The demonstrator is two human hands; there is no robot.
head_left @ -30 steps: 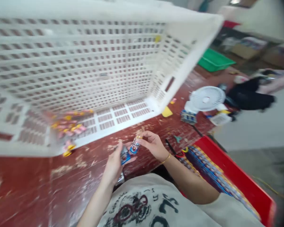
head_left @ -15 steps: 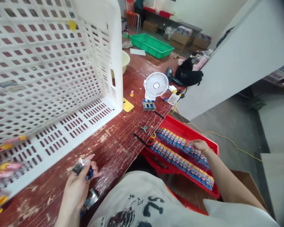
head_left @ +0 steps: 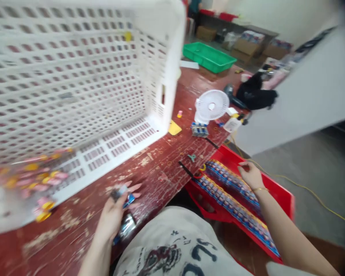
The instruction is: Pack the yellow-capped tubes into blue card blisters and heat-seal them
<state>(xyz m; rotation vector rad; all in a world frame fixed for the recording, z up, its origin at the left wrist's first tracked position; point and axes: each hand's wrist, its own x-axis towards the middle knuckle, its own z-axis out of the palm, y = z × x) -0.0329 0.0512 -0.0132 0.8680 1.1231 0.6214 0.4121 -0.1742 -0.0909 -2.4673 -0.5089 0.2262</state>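
Note:
In my left hand point(head_left: 116, 209), above the table's near edge, is a small shiny packet point(head_left: 129, 199) with blue and dark parts. My thumb presses on it while the other fingers spread out. Just below that hand another silvery packet point(head_left: 127, 225) lies at the table edge. My right hand point(head_left: 250, 176) is over the red crate point(head_left: 278, 190), its fingers curled and blurred, with nothing visible in them. Beneath it, two long rows of small blue-and-yellow packets point(head_left: 232, 203) stand in the crate.
A large white plastic basket point(head_left: 176, 76) lies on its side at left, with pink-and-yellow pieces point(head_left: 43, 180) in it. On the red table point(head_left: 149, 168) are a white fan point(head_left: 212, 106), a bundle of packets point(head_left: 199, 129), a yellow card point(head_left: 174, 128) and a green tray point(head_left: 209, 57).
My right hand has lifted off the packets toward the crate's far side, its fingers more curled. The left hand keeps its packet. The camera view has swung left.

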